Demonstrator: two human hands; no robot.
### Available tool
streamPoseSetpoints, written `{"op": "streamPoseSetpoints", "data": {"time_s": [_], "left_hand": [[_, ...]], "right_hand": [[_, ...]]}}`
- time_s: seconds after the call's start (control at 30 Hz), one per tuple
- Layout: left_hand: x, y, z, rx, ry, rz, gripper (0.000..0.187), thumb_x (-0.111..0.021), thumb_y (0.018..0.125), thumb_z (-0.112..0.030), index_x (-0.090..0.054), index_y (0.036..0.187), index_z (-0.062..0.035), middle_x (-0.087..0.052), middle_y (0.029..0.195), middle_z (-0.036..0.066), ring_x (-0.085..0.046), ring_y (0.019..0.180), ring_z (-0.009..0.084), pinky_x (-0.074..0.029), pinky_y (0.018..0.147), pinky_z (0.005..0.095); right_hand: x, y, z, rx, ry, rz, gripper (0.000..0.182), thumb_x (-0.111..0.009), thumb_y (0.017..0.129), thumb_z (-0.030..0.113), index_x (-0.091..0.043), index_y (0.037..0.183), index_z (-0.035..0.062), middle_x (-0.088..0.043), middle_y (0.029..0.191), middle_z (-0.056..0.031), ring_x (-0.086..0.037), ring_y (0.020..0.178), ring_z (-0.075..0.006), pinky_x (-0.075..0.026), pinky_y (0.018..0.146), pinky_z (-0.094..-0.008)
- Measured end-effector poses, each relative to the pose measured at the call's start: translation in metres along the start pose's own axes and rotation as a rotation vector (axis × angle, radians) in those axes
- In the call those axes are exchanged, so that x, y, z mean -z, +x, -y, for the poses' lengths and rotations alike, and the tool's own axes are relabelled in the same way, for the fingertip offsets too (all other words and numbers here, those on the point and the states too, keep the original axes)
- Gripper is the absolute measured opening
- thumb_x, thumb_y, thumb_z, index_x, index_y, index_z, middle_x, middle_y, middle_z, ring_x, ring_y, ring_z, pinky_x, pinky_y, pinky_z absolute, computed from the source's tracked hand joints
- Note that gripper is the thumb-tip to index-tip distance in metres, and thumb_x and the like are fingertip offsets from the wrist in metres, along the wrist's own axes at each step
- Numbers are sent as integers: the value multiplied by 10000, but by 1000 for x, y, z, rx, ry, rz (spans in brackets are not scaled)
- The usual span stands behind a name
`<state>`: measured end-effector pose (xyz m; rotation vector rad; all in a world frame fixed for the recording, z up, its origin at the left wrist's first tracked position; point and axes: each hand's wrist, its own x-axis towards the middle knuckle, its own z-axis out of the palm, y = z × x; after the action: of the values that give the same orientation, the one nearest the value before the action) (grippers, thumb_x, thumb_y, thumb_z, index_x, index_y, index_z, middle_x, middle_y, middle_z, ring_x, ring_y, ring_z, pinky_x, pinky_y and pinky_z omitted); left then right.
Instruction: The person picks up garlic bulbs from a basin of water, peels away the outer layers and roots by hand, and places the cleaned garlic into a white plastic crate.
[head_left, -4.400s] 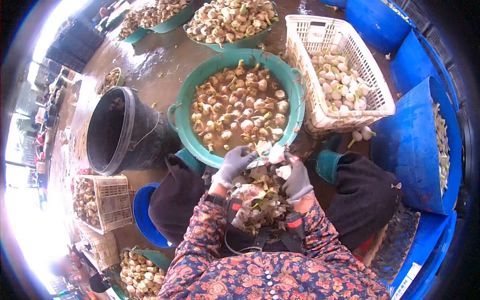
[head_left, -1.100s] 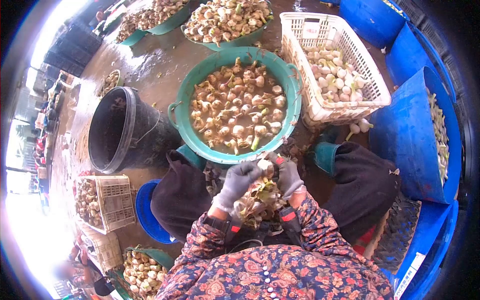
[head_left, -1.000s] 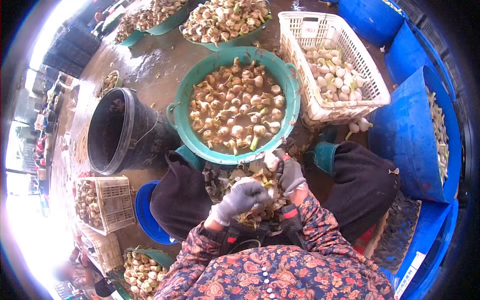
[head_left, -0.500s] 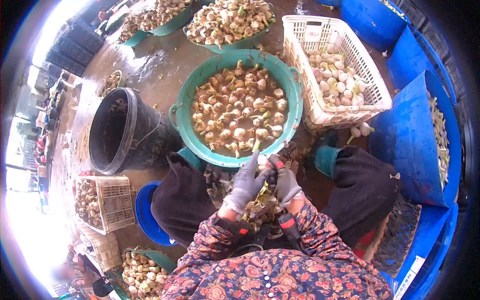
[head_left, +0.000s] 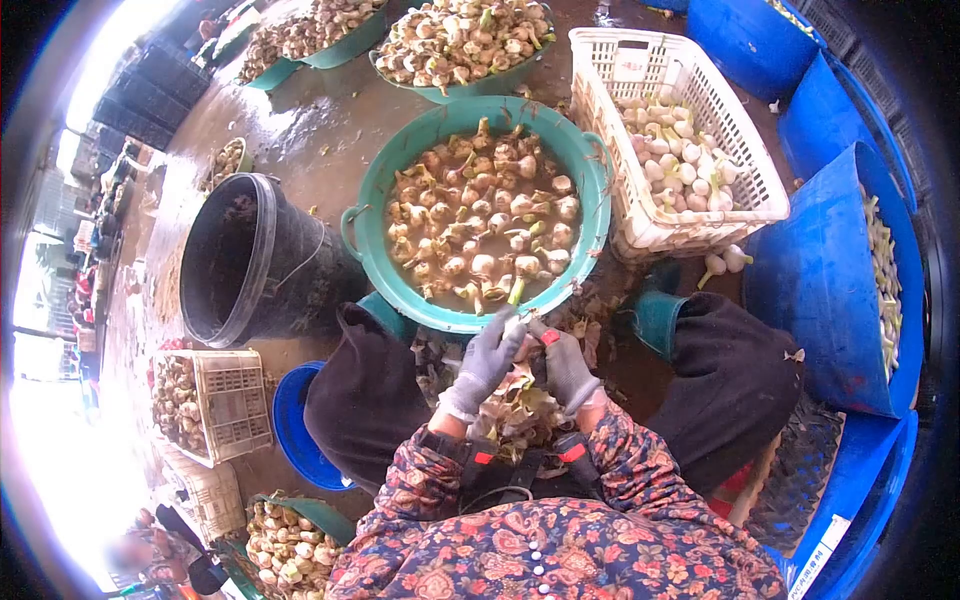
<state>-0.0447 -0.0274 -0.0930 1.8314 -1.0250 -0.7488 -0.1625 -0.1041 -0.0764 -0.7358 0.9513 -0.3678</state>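
Note:
My left hand, in a grey glove, is closed round a garlic bulb just below the near rim of the green tub. My right hand, gloved too, has its fingers closed at the right side of the same bulb. Many unpeeled garlic bulbs sit in brown water inside the tub. Loose husks and leaves lie in a heap beneath and between my hands. Peeled white bulbs fill part of the white crate at the upper right.
A black bucket leans at the left, near a blue basin and a crate of garlic. Blue barrels line the right side. Two white bulbs lie on the floor. A person is at the lower left.
My hands have shifted slightly, and more of the pale bulb between them shows. The husks below them are more exposed. The view has moved a little.

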Motion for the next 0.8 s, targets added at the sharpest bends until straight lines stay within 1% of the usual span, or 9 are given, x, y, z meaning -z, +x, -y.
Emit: {"op": "streamPoseSetpoints", "data": {"time_s": [0.07,0.17,0.23,0.33,0.43,0.5,0.57,0.63,0.8], "left_hand": [[3,5,6,65,-14,-14,371,-496,903,-282,-528,1142,0,-609,949,153,-587,875,261,-441,816,329],[14,15,39,38,345,-187,327,-391,916,-262,-605,973,-22,-619,775,128,-605,705,229,-483,662,323],[27,13,27,617,-741,-310,385,-366,934,-333,-587,1015,-28,-626,762,104,-581,621,197,-472,570,304],[25,8,23,501,-852,-336,446,-339,943,-388,-553,1066,-16,-628,788,88,-559,602,169,-456,542,279],[24,7,1,469,-937,-275,474,-336,947,-394,-522,1140,-3,-637,850,97,-579,666,188,-469,625,276],[24,11,-8,247,-493,127,534,-320,955,-433,-584,1091,12,-625,965,95,-591,866,164,-452,787,267],[18,23,13,-173,-101,-84,485,-376,949,-404,-580,1102,9,-625,1005,125,-568,944,184,-433,843,295],[25,65,35,228,-152,-144,410,-520,877,-332,-569,1123,-8,-612,1047,150,-573,984,231,-422,883,329],[26,152,90,28,709,218,603,-644,690,-200,-459,1263,-161,-431,1302,149,-417,1199,302,-404,954,386]], "right_hand": [[-7,7,-17,463,-143,-126,344,-511,884,398,-522,662,136,-411,493,51,-372,389,-54,-279,371,-223],[14,-7,9,182,-81,-175,357,-501,892,377,-575,714,77,-511,577,8,-482,484,-95,-379,446,-253],[29,3,7,152,-214,-171,451,-525,863,426,-603,938,-11,-631,800,-123,-615,731,-216,-467,645,-311],[19,1,4,-99,-1396,96,931,-544,735,659,-279,1372,33,-556,1125,-264,-580,1013,-344,-445,879,-380],[28,30,-37,318,-764,370,705,-497,844,555,-374,1305,36,-605,1056,-186,-615,934,-288,-491,784,-330],[8,-4,8,-202,299,508,562,-484,888,476,-428,1246,47,-610,1028,-118,-624,860,-210,-510,698,-287],[10,5,-4,-229,483,377,410,-458,912,409,-527,1119,62,-610,933,-76,-606,743,-172,-516,619,-287],[13,10,-13,-139,377,189,332,-418,917,313,-557,1033,35,-609,856,-79,-596,699,-177,-501,601,-285],[33,19,8,-157,473,98,303,-447,892,302,-543,1027,49,-598,823,-91,-581,680,-199,-493,602,-301]]}}
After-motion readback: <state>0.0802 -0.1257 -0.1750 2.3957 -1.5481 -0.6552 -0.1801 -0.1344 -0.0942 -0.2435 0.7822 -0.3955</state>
